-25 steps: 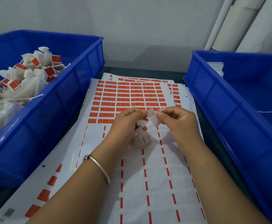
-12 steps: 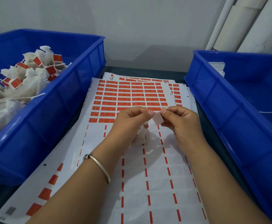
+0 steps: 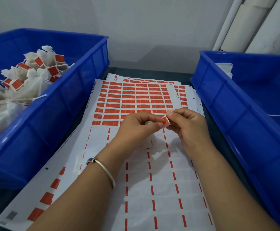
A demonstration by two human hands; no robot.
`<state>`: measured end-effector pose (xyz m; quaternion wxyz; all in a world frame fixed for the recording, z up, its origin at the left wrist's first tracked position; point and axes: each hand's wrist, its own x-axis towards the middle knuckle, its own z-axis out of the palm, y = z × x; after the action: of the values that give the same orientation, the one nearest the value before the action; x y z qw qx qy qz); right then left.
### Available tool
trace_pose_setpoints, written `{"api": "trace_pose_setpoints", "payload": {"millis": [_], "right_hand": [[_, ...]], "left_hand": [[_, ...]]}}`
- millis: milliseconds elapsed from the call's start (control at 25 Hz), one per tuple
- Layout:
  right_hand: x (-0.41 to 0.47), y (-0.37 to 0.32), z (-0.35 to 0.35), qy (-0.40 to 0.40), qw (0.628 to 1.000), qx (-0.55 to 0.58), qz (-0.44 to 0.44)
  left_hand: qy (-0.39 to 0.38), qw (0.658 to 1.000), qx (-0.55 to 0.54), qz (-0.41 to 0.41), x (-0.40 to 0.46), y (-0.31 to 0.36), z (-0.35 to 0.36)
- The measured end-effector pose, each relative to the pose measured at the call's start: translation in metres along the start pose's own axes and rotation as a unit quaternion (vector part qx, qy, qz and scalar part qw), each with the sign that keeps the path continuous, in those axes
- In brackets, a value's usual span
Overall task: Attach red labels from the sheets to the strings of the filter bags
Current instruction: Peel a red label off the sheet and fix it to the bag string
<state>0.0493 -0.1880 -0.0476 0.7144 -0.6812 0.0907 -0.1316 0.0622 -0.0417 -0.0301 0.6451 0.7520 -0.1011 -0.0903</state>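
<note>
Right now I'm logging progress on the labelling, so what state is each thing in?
Left hand: pinching the red label.
Right hand: pinching the same label.
Red label: off the sheet, held between both hands.
Filter bag: under the hands, mostly hidden.
Top label sheet: near rows peeled, far rows full.
Left bin: holds labelled bags.
Right bin: mostly bare floor.

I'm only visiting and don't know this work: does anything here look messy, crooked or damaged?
Nothing looks damaged. The label sheets lie fanned and slightly askew between the blue bins. Finished bags sit in a loose heap in the left bin. Both hands pinch one red label.
</note>
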Motion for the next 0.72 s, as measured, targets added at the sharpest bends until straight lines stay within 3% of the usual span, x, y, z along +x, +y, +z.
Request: {"api": "trace_pose_setpoints", "payload": {"millis": [440,720], "right_hand": [[0.0011,-0.0005,-0.0007,-0.023,0.999,0.023,0.02],[0.0005,-0.0017,0.0021,-0.079,0.997,0.003,0.007]], "left_hand": [[-0.009,1.0,0.004,0.021,0.0017,-0.0049,-0.0004],[0.056,0.997,-0.046,0.013,0.0047,-0.0054,-0.002]]}}
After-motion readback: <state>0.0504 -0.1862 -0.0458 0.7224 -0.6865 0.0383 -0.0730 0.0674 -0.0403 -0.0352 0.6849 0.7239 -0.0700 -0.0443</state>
